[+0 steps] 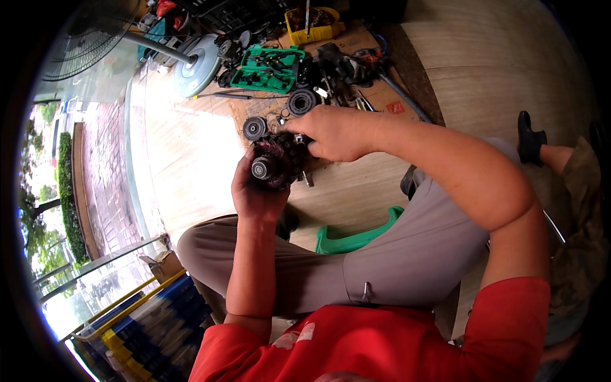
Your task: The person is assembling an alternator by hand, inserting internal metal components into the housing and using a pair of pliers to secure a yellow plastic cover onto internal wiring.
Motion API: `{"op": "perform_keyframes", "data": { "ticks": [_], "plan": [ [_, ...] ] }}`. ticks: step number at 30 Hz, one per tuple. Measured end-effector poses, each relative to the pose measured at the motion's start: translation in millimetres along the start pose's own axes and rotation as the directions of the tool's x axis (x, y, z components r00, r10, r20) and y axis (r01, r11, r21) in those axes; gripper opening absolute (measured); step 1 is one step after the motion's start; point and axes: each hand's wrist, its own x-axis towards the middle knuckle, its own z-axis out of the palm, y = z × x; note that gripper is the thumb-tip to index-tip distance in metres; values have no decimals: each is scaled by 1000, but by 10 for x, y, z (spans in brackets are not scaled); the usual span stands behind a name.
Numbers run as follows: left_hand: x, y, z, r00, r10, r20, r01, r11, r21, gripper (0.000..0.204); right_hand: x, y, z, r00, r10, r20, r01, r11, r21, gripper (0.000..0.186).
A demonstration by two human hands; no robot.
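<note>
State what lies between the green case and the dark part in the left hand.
In the head view, mainly a small black disc and, right of it, a larger black disc, with small bits nearby.

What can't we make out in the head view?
All in the head view:
Left hand: grip partly hidden by the dark machine part.
Right hand: underside hidden by its own back.
Fan: cut off by the upper edge.
Tools in the green case: too small and dark to identify.

Rough metal machine part [277,159]
</note>
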Motion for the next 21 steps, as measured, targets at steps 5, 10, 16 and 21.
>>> {"op": "perform_keyframes", "data": {
  "ticks": [5,10,16,21],
  "plan": [
    [37,-1,-80,1000,5,6,-6,999,51,39,-9,-20,-131,998,12,-67,-24,984,-178,29],
    [68,-27,-121,999,37,-26,-36,997,62,34,-47,-94,-246,991,-58,-122,45,993,-105,23],
    [49,-25,19,992,111,-59,-99,980,172,38,-108,-192,-268,988,-138,-76,143,987,70,24],
    [53,-24,56,985,125,-123,-103,981,166,37,-115,-178,-249,987,-150,-50,154,986,68,23]
  ]
}}
